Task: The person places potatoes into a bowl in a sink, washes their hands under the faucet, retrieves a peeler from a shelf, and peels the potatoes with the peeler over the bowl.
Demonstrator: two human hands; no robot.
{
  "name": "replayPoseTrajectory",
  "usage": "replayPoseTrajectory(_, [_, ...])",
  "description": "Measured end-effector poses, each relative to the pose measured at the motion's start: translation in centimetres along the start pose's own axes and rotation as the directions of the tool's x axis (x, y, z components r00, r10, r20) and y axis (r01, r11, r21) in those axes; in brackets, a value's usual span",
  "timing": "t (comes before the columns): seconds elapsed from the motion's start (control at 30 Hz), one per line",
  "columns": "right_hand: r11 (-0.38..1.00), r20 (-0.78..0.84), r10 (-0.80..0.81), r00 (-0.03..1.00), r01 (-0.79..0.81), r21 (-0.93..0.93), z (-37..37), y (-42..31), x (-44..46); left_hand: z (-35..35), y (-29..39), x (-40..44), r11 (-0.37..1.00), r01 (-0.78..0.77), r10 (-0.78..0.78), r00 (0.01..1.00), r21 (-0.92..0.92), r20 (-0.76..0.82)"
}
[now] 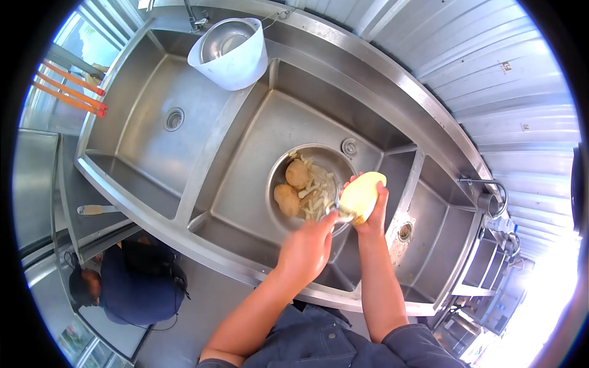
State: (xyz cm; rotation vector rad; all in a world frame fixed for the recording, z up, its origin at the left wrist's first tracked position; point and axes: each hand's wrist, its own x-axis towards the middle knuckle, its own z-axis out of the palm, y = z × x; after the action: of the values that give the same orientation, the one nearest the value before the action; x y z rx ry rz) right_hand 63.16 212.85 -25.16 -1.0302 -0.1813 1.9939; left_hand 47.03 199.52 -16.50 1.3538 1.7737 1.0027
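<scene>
My left hand [305, 248] is wrapped round the handle of a peeler [345, 213], which is blurred and partly hidden. The peeler's head lies against the lower end of a peeled, pale yellow potato [362, 196]. Around that potato my right hand [375, 214] is closed, with its thumb on the right side. Both hands are over the right part of a round metal bowl [274, 184] in the middle sink basin. Inside the bowl are two brown potatoes, one upper [297, 174] and one lower [286, 200], beside a heap of peel strips [319, 190].
A white bucket [236, 67] with a metal bowl [228, 40] in it stands at the back divider. Basins lie left [153, 122] and right [429, 245]. A brush or scraper [98, 210] rests at the left. A person in dark clothing [138, 282] is at lower left.
</scene>
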Motion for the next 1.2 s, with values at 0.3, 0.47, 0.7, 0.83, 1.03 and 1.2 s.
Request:
replayPoseTrajectory(0.3, [0.997, -0.096, -0.056, 0.994, 0.05, -0.063, 0.6, -0.6, 1.4, 2.0, -0.5, -3.1, 0.989, -0.003, -0.013, 0.994, 0.151, 0.104])
replayPoseTrajectory(0.47, [0.99, -0.163, -0.05, 0.985, 0.027, -0.141, 0.8, 0.3, 1.1, 1.2, 0.1, 0.2, 0.984, -0.028, 0.031, 0.999, 0.177, -0.013])
replayPoseTrajectory(0.7, [0.993, -0.249, -0.11, 0.962, 0.095, -0.075, 0.9, -0.6, 0.9, 3.0, -3.2, -5.2, 0.973, 0.142, -0.155, 0.986, 0.181, 0.061])
replayPoseTrajectory(0.83, [0.999, -0.155, -0.024, 0.988, 0.016, -0.052, 0.2, 0.4, 0.2, 0.1, -0.9, -2.2, 0.996, 0.085, -0.085, 0.996, 0.0, -0.025])
replayPoseTrajectory(1.03, [0.997, -0.124, -0.016, 0.992, 0.006, -0.077, -0.5, 1.7, -0.1, -0.9, 0.7, 1.5, 0.998, -0.011, 0.012, 1.0, 0.058, -0.022])
replayPoseTrajectory(1.2, [0.984, -0.318, -0.167, 0.933, 0.136, -0.119, 1.7, 1.1, -0.5, 0.7, 0.4, -1.8, 0.97, 0.051, -0.102, 0.973, 0.239, 0.208])
